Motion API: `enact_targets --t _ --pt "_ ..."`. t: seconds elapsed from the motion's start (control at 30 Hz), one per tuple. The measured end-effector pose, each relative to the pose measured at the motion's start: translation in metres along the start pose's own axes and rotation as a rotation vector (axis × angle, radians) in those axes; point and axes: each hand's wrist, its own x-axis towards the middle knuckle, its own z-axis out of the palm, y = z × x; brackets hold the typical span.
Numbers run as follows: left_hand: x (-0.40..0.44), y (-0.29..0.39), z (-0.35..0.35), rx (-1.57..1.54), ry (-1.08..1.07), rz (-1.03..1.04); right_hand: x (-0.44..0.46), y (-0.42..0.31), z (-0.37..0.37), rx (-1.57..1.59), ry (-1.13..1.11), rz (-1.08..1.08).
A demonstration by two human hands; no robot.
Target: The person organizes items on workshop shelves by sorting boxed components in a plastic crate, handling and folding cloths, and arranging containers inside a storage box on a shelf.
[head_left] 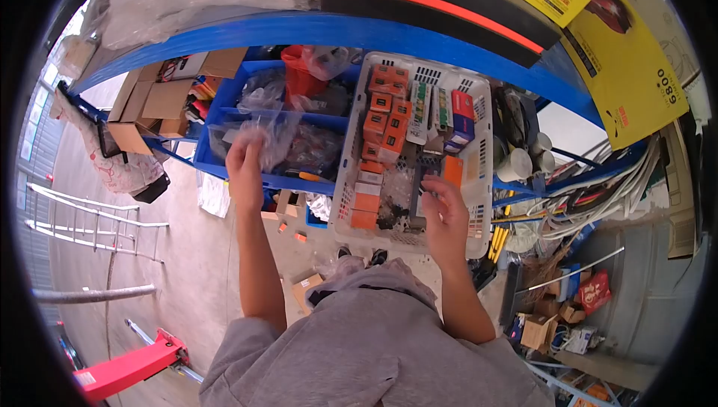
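My left hand [247, 171] is over the blue bin [262, 182], its fingers closed on a clear plastic bag [278, 136]. More bagged items and a red bag [298, 70] lie in the bin's compartments. Over the white plastic basket [350, 145] hovers my right hand [446, 216], fingers half curled and apart, with nothing visible in them. A dark narrow box [426, 175] stands just beyond its fingertips. Small orange boxes [393, 136] are stacked in the basket, beside green-and-white blister packs [419, 111] and a purple-and-red box [462, 119].
A blue shelf beam [299, 31] crosses above the bins, with yellow packaging [628, 70] hanging at right. An opened cardboard box [146, 108] sits left of the blue bin. Coiled cables [621, 190] hang at right. A red metal arm [134, 366] stands lower left.
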Motion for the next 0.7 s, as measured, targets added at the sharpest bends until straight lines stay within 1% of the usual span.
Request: enact_targets --t 0.03,0.1,0.13,0.17,0.2,0.23,0.27,0.3,0.33,0.37,0.4,0.43,0.47,0.5,0.53,0.57,0.63,0.67,0.7 --pt "-0.024 0.018 0.009 -0.061 -0.011 -0.01 -0.006 -0.011 0.0 -0.01 0.014 0.009" --pt "-0.067 0.022 0.016 -0.103 -0.392 0.132 -0.021 -0.04 0.01 0.086 -0.174 0.004" --pt "-0.093 0.027 0.026 -0.099 -0.565 0.031 -0.029 -0.046 0.015 0.08 -0.164 0.011" --pt "-0.115 0.032 0.041 -0.096 -0.739 -0.071 -0.037 -0.05 0.02 0.17 -0.253 0.085" --pt "-0.129 0.037 0.055 -0.043 -0.851 -0.158 -0.042 -0.052 0.021 0.263 -0.343 0.16" --pt "-0.138 0.04 0.065 0.011 -0.961 -0.245 -0.043 -0.045 0.014 0.261 -0.337 0.166" --pt "-0.141 0.041 0.074 0.009 -0.966 -0.25 -0.041 -0.032 0.001 0.022 -0.309 0.098" --pt "-0.139 0.041 0.083 0.046 -0.945 -0.147 -0.038 -0.021 -0.014 -0.216 -0.28 0.028" --pt "-0.134 0.041 0.092 0.082 -0.924 -0.043 -0.035 -0.016 -0.029 -0.258 -0.181 0.105" --pt "-0.127 0.04 0.101 0.08 -0.93 -0.045 -0.034 -0.006 -0.046 -0.298 -0.026 0.063" --pt "-0.117 0.038 0.111 0.369 -0.922 0.114 -0.033 0.002 -0.061 -0.338 0.132 0.021" --pt "-0.108 0.035 0.122 0.656 -0.897 0.275 -0.031 0.001 -0.074 -0.34 0.139 0.026" --pt "-0.104 0.02 0.136 0.653 -0.905 0.276 -0.03 -0.002 -0.085 -0.422 0.206 0.039" --pt "-0.102 -0.004 0.152 0.739 -0.913 0.425 -0.028 -0.001 -0.089 -0.462 0.244 0.049" --pt "-0.097 -0.015 0.165 0.782 -0.923 0.502 -0.027 0.0 -0.092 -0.502 0.282 0.06" --pt "-0.092 -0.026 0.179 0.823 -0.928 0.58 -0.025 0.006 -0.094 -0.531 0.257 0.048" --pt "-0.08 -0.028 0.2 1.365 -1.254 0.701 -0.028 0.007 -0.097 -0.559 0.232 0.033" --pt "-0.08 -0.027 0.199 1.366 -1.256 0.704 -0.031 0.004 -0.095 -0.521 0.228 0.112" --pt "-0.075 -0.022 0.195 1.205 -1.086 0.673 -0.031 0.002 -0.095 -0.482 0.225 0.186"
